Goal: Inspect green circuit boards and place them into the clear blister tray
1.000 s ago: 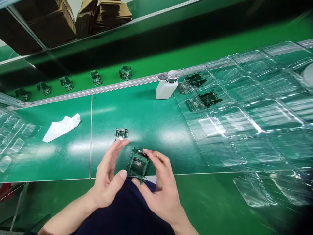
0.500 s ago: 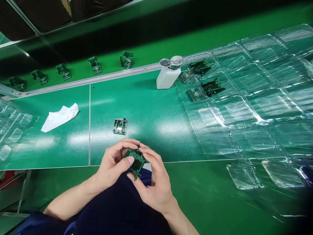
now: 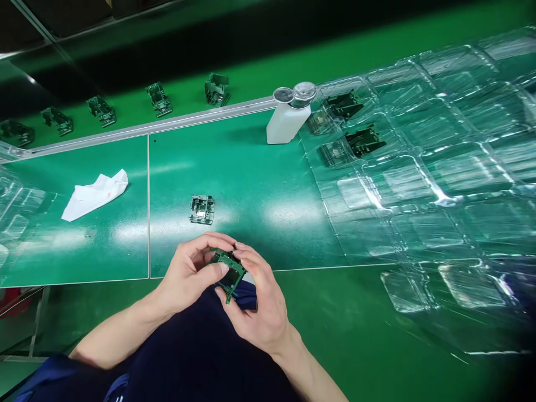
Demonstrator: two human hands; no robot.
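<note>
Left grip, right grip closed on circuit assembly, bench edge near, benchtop beyond

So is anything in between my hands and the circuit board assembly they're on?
Nothing visible: the left hand and right hand both touch the circuit board assembly directly. Another assembly lies beyond them on the green table, not in between.

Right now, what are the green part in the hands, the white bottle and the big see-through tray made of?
The green part: probably circuit board, with thin, flat, green pieces. White bottle: likely plastic, milky and dull; its round top shines like metal. See-through tray: seemingly thin, glossy plastic; light glints on its ridges and the green bench shows through.
</note>
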